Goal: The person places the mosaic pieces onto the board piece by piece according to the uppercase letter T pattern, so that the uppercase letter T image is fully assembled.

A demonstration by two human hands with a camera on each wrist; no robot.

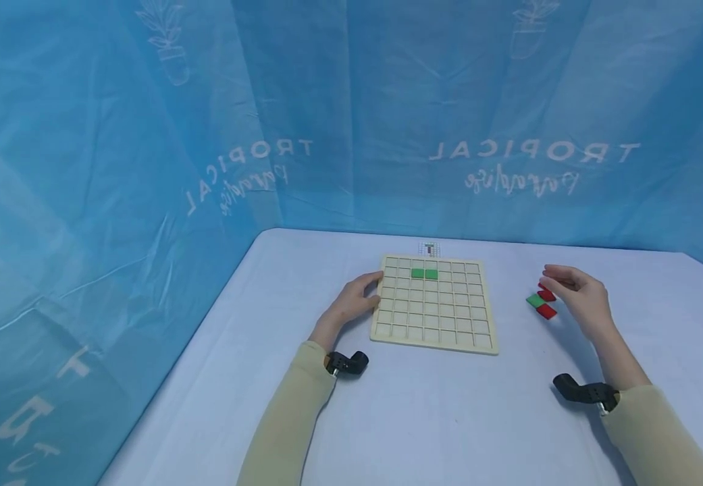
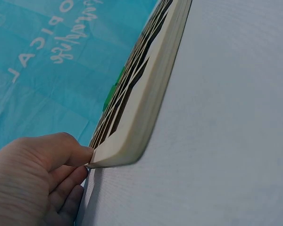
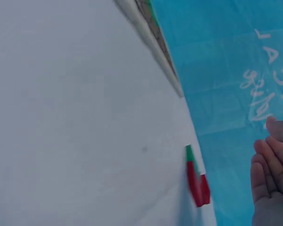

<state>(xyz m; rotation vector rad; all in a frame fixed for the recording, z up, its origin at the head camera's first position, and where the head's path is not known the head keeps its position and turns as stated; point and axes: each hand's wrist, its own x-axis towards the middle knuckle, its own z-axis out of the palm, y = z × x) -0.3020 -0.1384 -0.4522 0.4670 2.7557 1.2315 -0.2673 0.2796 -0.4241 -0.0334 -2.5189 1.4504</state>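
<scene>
A cream gridded board (image 1: 433, 305) lies flat on the table, with two green tiles (image 1: 425, 274) side by side in its second row from the far edge. At the board's left edge, my left hand (image 1: 351, 300) touches the rim with thumb and fingertips; in the left wrist view the thumb (image 2: 78, 154) meets the board's corner (image 2: 125, 153). My right hand (image 1: 579, 297) hovers over loose tiles right of the board, fingers bent loosely and no tile visible between them. Below it lie a green tile (image 1: 535, 300) and red tiles (image 1: 547, 311), one partly hidden by the fingertips.
A small card with a printed grid pattern (image 1: 429, 249) lies just beyond the board's far edge. The table has a white cloth (image 1: 412, 418). Blue printed curtains (image 1: 387, 121) hang behind and along the left side.
</scene>
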